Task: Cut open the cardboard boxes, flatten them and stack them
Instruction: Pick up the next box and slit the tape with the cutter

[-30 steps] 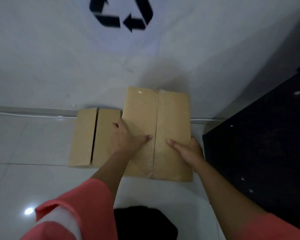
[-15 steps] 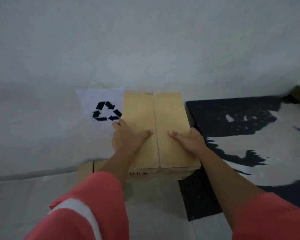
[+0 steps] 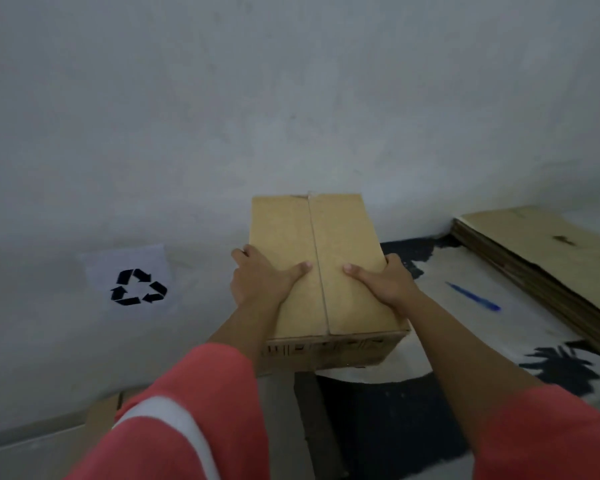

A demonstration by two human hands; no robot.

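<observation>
A closed brown cardboard box (image 3: 312, 237) with a centre seam on top is held up in front of the white wall. My left hand (image 3: 260, 278) grips its left edge, thumb lying across the top. My right hand (image 3: 383, 280) grips the right edge the same way. Printed marks show on the box's near side. A stack of flattened cardboard (image 3: 541, 258) lies on the table at the right. A blue cutter or pen (image 3: 473, 296) lies on the table beside that stack.
A black and white patterned table top (image 3: 465, 358) spreads to the right, its edge below the box. A paper sheet with a recycling symbol (image 3: 137, 285) is stuck on the wall at left. Another cardboard box (image 3: 101, 412) shows at the lower left on the floor.
Both hands have lifted the box off the floor and carried it up and to the right, towards the table. The stack of flat cardboard and the blue tool have come into view.
</observation>
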